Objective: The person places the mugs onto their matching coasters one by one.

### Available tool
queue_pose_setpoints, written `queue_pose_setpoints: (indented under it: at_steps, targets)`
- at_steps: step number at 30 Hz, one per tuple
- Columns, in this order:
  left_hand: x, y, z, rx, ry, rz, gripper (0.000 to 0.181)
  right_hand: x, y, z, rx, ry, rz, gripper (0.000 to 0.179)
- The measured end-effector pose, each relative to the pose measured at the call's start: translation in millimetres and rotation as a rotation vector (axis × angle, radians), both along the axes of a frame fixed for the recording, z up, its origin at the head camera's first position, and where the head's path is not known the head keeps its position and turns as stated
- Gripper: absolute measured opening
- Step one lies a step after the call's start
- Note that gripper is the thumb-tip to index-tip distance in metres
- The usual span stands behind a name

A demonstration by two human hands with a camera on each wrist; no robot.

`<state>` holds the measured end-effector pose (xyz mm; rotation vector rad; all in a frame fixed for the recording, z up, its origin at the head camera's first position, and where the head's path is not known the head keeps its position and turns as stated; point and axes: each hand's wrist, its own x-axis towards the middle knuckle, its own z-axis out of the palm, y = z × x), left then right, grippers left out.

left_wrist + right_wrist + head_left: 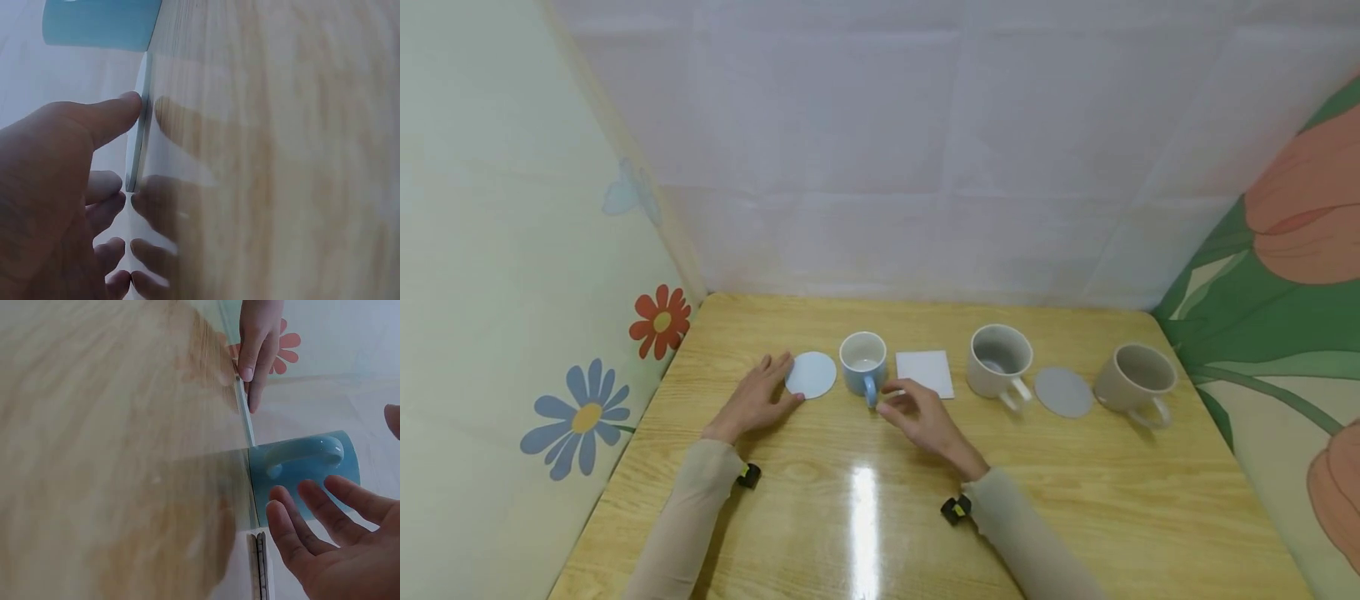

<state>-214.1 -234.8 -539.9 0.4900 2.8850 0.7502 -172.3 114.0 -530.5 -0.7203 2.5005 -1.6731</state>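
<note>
A light blue round coaster (811, 375) lies on the table at the left. My left hand (757, 398) holds its rim, with the thumb at the near edge and fingertips at the left edge; the thumb (112, 119) touches it in the left wrist view. Right of that coaster stands a small blue mug (859, 379), upright, its handle (306, 452) facing me. Beside the handle is my right hand (925, 421), fingers parted and loosely bent, holding nothing. A white square coaster (928, 371) lies just beyond the right hand, which covers its lower left corner.
Farther right stand a large white mug (981, 375), a grey round coaster (1064, 392) and a beige mug (1112, 390), both mugs upright. A white sheet (887, 167) hangs behind the wooden table (820, 500). Flower-patterned panels flank it.
</note>
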Motion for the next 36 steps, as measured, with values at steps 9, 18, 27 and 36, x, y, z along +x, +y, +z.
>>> queue_pose_setpoints:
  at_steps: [9,18,27,36]
  targets:
    - [-0.8,0.0,-2.0,-0.006,0.0,-0.019,0.078,-1.3,-9.5,-0.4,-0.01,-0.108,-0.005,0.035]
    - [0.6,-1.9,-1.5,0.003,-0.005,-0.015,0.078,-3.8,-18.1,-1.2,-0.015,-0.164,-0.037,0.032]
    - [-1.5,-1.8,-3.6,0.01,-0.014,-0.007,0.077,-9.9,-22.6,-6.5,-0.184,-0.315,0.024,0.037]
    - [-1.5,-1.9,-2.2,0.005,-0.011,-0.007,0.077,-16.2,-24.4,-10.4,-0.226,-0.359,0.056,0.036]
